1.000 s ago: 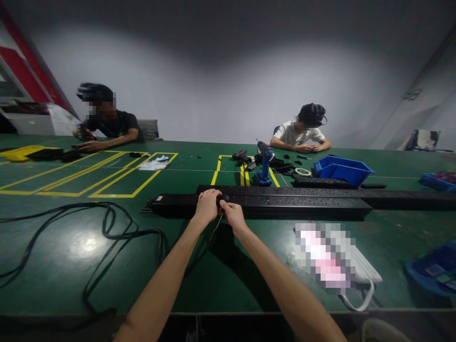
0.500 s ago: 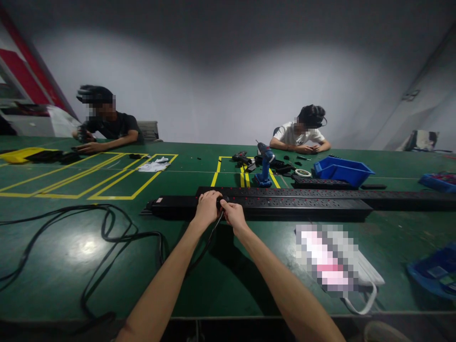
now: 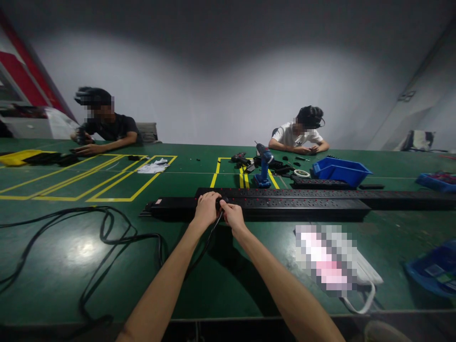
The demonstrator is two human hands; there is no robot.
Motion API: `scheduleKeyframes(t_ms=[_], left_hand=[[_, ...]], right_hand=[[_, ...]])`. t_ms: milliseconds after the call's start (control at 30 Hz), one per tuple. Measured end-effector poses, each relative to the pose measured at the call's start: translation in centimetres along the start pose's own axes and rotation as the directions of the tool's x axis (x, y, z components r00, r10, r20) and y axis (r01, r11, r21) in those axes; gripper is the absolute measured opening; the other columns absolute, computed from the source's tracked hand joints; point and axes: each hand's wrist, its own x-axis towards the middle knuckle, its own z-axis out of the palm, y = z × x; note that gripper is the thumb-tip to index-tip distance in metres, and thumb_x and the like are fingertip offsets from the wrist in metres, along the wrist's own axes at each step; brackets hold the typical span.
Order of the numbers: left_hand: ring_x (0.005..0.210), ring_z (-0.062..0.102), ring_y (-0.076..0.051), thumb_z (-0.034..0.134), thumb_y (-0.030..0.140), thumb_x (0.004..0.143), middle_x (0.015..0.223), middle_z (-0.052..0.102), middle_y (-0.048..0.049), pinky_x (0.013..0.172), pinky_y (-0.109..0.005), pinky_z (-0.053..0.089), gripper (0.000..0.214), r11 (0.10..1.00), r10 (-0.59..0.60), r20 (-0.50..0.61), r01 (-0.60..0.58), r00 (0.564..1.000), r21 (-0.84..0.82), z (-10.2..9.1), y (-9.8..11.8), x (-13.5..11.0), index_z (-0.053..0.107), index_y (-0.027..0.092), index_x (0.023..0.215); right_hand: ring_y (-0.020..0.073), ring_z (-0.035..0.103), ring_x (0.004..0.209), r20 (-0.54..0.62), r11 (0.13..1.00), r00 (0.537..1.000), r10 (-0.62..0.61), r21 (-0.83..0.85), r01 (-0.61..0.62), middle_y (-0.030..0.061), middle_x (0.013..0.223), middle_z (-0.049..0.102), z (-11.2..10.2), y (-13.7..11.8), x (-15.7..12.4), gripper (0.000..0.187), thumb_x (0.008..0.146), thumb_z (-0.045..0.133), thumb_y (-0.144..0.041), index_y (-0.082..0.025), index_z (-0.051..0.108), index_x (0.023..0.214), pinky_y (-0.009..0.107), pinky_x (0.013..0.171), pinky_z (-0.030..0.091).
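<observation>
Both grips closed on one black plug (image 3: 220, 203): left grip (image 3: 206, 209) curled around its left side, right grip (image 3: 232, 214) pinching from the right with thumb and bent fingers. Plug sits at the upper face of the near power strip (image 3: 295, 205), directly beneath the grips; whether it is seated in a socket cannot be told, fingers cover it. Thin cord (image 3: 211, 236) drops from the plug toward the wearer and passes under the left forearm. Far power strip (image 3: 388, 195) lies just behind, extending right. Left of the grips, looped black cable (image 3: 107, 228) on the green tabletop (image 3: 185, 175); to the right and nearer, a white face mask (image 3: 368, 270). Beyond the grips, slightly right: upright blue drill (image 3: 264, 164), then blue bin (image 3: 340, 171). Two co-workers seated across, farther left (image 3: 117, 130) and right.
</observation>
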Motion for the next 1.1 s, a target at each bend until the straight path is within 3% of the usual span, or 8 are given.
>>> scheduleKeyframes(t_ms=[433,667,1100], left_hand=[[0.128,0.050,-0.028,0.060,0.012,0.074,0.131,0.061,-0.0085,0.113,-0.048,0.034,0.043,1.000,0.007,-0.003,-0.007,1.000,0.002,0.3,-0.4,-0.2,0.063,0.024,0.115],[0.127,0.052,-0.029,0.057,0.020,0.081,0.130,0.062,-0.0100,0.111,-0.047,0.036,0.036,1.000,0.024,-0.023,-0.024,0.999,-0.003,0.5,-0.5,-0.2,0.063,0.022,0.116],[0.126,0.052,-0.029,0.059,0.014,0.074,0.130,0.063,-0.0095,0.111,-0.047,0.036,0.042,0.999,0.032,-0.019,-0.033,0.999,-0.010,0.5,-0.6,-0.1,0.064,0.022,0.116]], right_hand=[[0.0069,0.034,0.040,0.009,0.997,0.999,-0.045,-0.063,0.045,-0.0065,0.046,0.039,-0.1,1.0,-0.5,0.043,0.079,0.062,-0.057,-0.017,0.057,0.065,0.021,0.041,0.023],[0.0061,0.031,0.038,-0.004,1.000,1.000,-0.029,-0.008,0.029,-0.0077,0.044,0.036,0.1,0.6,0.3,0.044,0.078,0.062,-0.057,-0.017,0.055,0.061,0.021,0.040,0.021],[0.0072,0.034,0.042,0.009,0.993,0.996,-0.091,-0.076,0.091,-0.0066,0.047,0.040,0.0,1.6,-0.2,0.045,0.080,0.060,-0.059,-0.017,0.055,0.063,0.022,0.043,0.024]])
